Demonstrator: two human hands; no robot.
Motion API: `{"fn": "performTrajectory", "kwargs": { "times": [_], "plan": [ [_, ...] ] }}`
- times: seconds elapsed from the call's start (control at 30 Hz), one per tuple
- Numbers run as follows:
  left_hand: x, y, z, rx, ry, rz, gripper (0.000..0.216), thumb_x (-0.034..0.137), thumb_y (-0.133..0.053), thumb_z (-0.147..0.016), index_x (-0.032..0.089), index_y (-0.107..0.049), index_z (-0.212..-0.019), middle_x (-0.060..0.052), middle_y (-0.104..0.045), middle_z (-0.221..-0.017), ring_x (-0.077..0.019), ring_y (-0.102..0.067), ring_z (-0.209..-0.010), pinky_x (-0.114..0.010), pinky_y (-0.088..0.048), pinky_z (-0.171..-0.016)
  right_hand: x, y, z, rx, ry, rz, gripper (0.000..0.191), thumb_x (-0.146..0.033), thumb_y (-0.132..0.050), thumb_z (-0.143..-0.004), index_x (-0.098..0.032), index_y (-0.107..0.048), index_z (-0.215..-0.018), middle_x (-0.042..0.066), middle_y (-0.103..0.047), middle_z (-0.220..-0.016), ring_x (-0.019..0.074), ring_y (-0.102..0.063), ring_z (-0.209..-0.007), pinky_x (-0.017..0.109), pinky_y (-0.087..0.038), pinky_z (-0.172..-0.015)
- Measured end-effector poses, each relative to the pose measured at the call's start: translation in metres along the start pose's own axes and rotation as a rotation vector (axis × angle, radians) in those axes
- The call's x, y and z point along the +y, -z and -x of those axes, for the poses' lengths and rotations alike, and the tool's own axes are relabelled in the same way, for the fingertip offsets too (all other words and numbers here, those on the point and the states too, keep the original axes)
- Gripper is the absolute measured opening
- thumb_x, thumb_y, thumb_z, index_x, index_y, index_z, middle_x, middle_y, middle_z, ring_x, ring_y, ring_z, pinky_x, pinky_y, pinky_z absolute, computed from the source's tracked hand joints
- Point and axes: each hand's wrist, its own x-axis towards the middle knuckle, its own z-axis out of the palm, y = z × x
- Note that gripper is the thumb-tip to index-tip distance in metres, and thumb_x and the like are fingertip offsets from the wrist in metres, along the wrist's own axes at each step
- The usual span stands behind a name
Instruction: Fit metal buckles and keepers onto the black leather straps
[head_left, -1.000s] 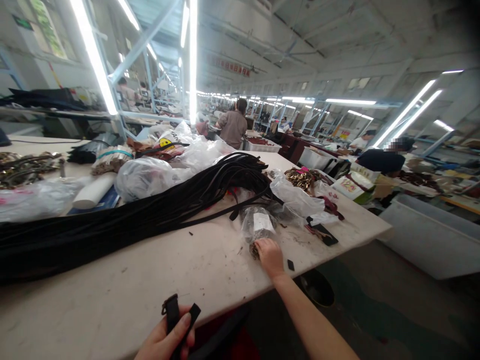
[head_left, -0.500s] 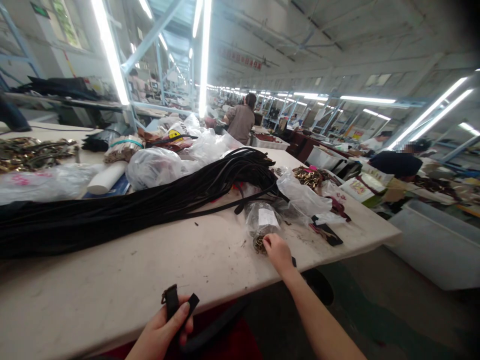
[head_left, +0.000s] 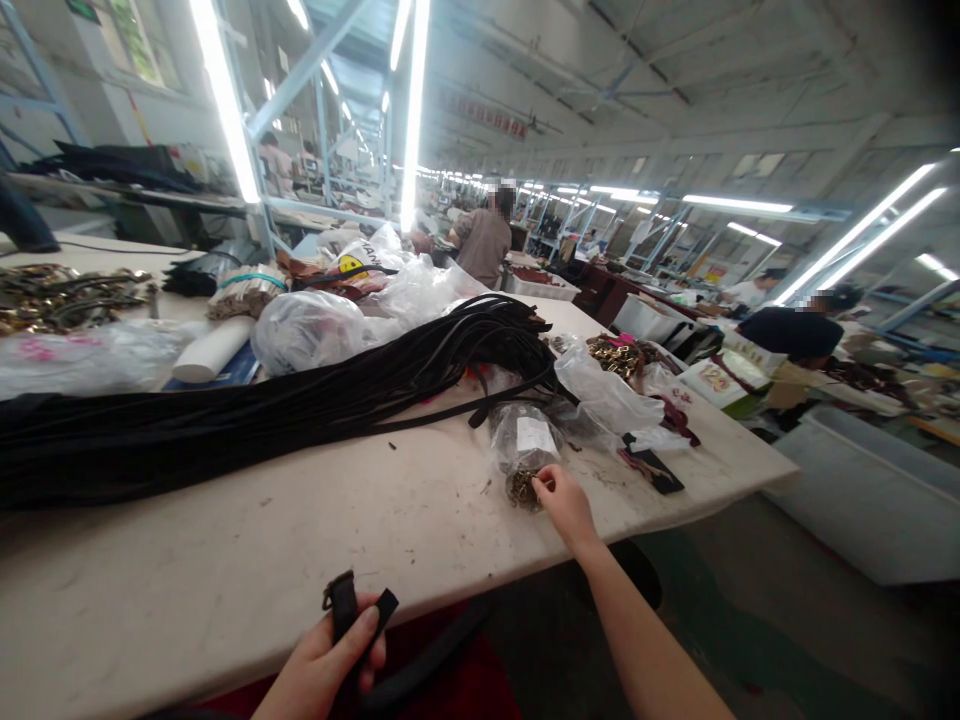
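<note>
Here, at the near edge of the bench (head_left: 225, 570), the left hand (head_left: 330, 665) clamps a folded black strap (head_left: 345, 603). The right hand (head_left: 566, 505) fingers the metal fittings (head_left: 521, 487) at a clear bag's (head_left: 525, 440) mouth; whether it grips one, I cannot tell. No fitting shows on the strap, and a heap of straps (head_left: 262, 420) lies behind.

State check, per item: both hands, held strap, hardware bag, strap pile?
left hand: shut around black strap, ends doubled.
right hand: fingertips at metal pieces; grip unclear.
small clear bag: lying on table, mouth toward right hand.
strap bundle: lying across table, no hand on it.
</note>
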Motion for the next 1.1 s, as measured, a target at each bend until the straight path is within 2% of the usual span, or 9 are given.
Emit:
{"fn": "performTrajectory", "kwargs": {
  "times": [0.23,0.4,0.57,0.63,0.7,0.77,0.93,1.1],
  "plan": [
    [0.0,0.003,-0.001,-0.035,-0.029,0.009,0.057,0.057,-0.071,-0.057,0.013,-0.057,-0.09,0.001,-0.057,-0.051,-0.0111,-0.047,-0.042,-0.022,-0.037,-0.044,0.008,-0.006,0.003,-0.059,-0.05,-0.095,0.021,-0.035,-0.043,-0.081,-0.018,-0.053,-0.074,0.003,-0.062,-0.073,0.0172,-0.058,-0.07,0.026,-0.042,-0.063],
    [-0.01,0.003,-0.007,-0.056,-0.04,0.033,0.063,0.061,-0.071,-0.052,0.012,-0.055,-0.089,0.001,-0.056,-0.048,-0.0103,-0.046,-0.039,-0.021,-0.035,-0.042,0.008,-0.008,0.01,-0.1,-0.066,0.018,0.014,-0.029,-0.049,-0.078,-0.019,-0.053,-0.07,0.002,-0.06,-0.072,0.0171,-0.055,-0.068,0.026,-0.036,-0.059],
    [-0.01,0.003,-0.005,-0.063,-0.05,0.038,0.059,0.059,-0.071,-0.054,0.013,-0.055,-0.087,0.001,-0.056,-0.048,-0.01,-0.046,-0.039,-0.022,-0.035,-0.043,0.007,-0.014,0.027,-0.14,-0.041,0.123,0.007,-0.024,-0.053,-0.077,-0.019,-0.055,-0.073,0.003,-0.061,-0.076,0.0178,-0.056,-0.07,0.027,-0.033,-0.059],
    [-0.008,0.003,-0.003,-0.059,-0.047,0.028,0.056,0.057,-0.071,-0.056,0.013,-0.056,-0.088,0.001,-0.057,-0.05,-0.0106,-0.047,-0.04,-0.022,-0.036,-0.044,0.006,-0.018,0.031,-0.126,-0.037,0.145,0.009,-0.025,-0.055,-0.078,-0.018,-0.056,-0.084,0.005,-0.061,-0.082,0.0194,-0.057,-0.075,0.027,-0.034,-0.063],
    [-0.007,0.003,-0.002,-0.052,-0.04,0.014,0.053,0.054,-0.07,-0.058,0.014,-0.056,-0.089,0.001,-0.057,-0.051,-0.0115,-0.048,-0.041,-0.023,-0.037,-0.044,0.004,-0.022,0.031,-0.1,-0.041,0.153,0.021,-0.026,-0.055,-0.079,-0.016,-0.054,-0.098,0.007,-0.062,-0.088,0.0206,-0.057,-0.078,0.028,-0.035,-0.065],
    [-0.006,0.003,-0.003,-0.046,-0.028,0.005,0.052,0.053,-0.071,-0.058,0.014,-0.057,-0.089,0.001,-0.056,-0.052,-0.0118,-0.048,-0.042,-0.023,-0.036,-0.043,0.002,-0.025,0.027,-0.082,-0.04,0.148,0.025,-0.024,-0.053,-0.08,-0.016,-0.053,-0.104,0.008,-0.062,-0.089,0.0209,-0.057,-0.079,0.028,-0.035,-0.065],
    [-0.01,0.004,-0.008,-0.051,-0.039,0.015,0.06,0.06,-0.07,-0.054,0.013,-0.054,-0.089,0.002,-0.057,-0.049,-0.0101,-0.046,-0.039,-0.022,-0.034,-0.042,0.005,-0.029,0.017,-0.038,-0.036,0.072,0.014,-0.019,-0.048,-0.079,-0.017,-0.058,-0.089,0.007,-0.063,-0.087,0.0203,-0.058,-0.08,0.028,-0.037,-0.067],
    [-0.014,0.003,-0.012,-0.048,-0.048,0.024,0.065,0.063,-0.07,-0.051,0.013,-0.053,-0.089,0.002,-0.056,-0.047,-0.0099,-0.046,-0.038,-0.021,-0.033,-0.042,0.015,-0.029,0.016,0.036,-0.074,-0.063,0.017,-0.026,-0.043,-0.079,-0.019,-0.055,-0.088,0.003,-0.063,-0.081,0.0184,-0.058,-0.075,0.028,-0.041,-0.066]
  ]
}}
